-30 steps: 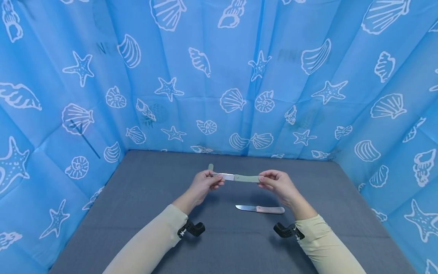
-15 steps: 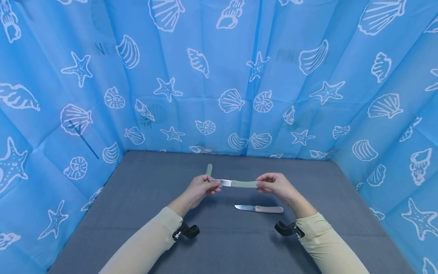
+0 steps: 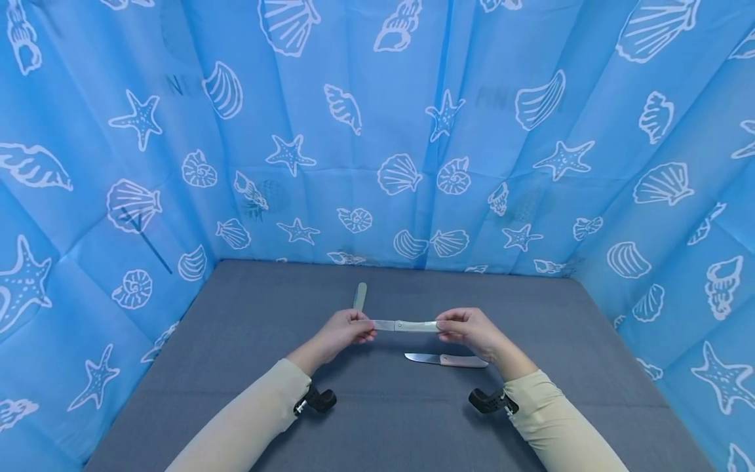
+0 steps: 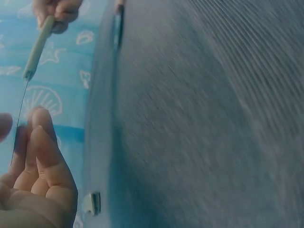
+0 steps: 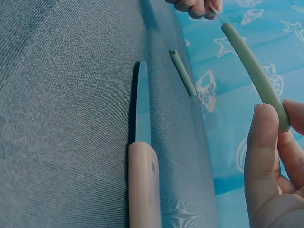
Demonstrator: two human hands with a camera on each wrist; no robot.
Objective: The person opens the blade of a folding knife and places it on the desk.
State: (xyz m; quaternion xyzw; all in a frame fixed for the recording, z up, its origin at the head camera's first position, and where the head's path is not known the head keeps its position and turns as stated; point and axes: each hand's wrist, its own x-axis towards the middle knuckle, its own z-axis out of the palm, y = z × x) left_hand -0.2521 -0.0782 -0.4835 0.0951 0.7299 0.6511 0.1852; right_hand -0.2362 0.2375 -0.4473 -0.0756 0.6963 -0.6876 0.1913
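Observation:
A paring knife with a light green handle [image 3: 415, 326] is held level above the table, blade to the left. My left hand [image 3: 339, 334] pinches its blade [image 3: 385, 325] between thumb and fingers, hiding the tip. At the other end, the thumb and fingers of my right hand [image 3: 472, 331] grip the handle's butt, as the right wrist view confirms with the green handle [image 5: 254, 66]. Below lies a second knife with a pale pink handle [image 3: 463, 361], its blade pointing left. Behind my left hand rests a slim green piece [image 3: 360, 296], perhaps a blade cover.
Grey cloth covers the table [image 3: 265, 419]. A blue curtain [image 3: 377, 216] with white shell and starfish prints hangs along the back and both sides. Each forearm carries a black wrist mount, one on the left wrist [image 3: 318, 400] and one on the right wrist [image 3: 489, 401].
Both hands have come down and toward the near side with the green-handled knife, and shifted slightly left. More of the slim green piece shows. The pink-handled knife has stayed put.

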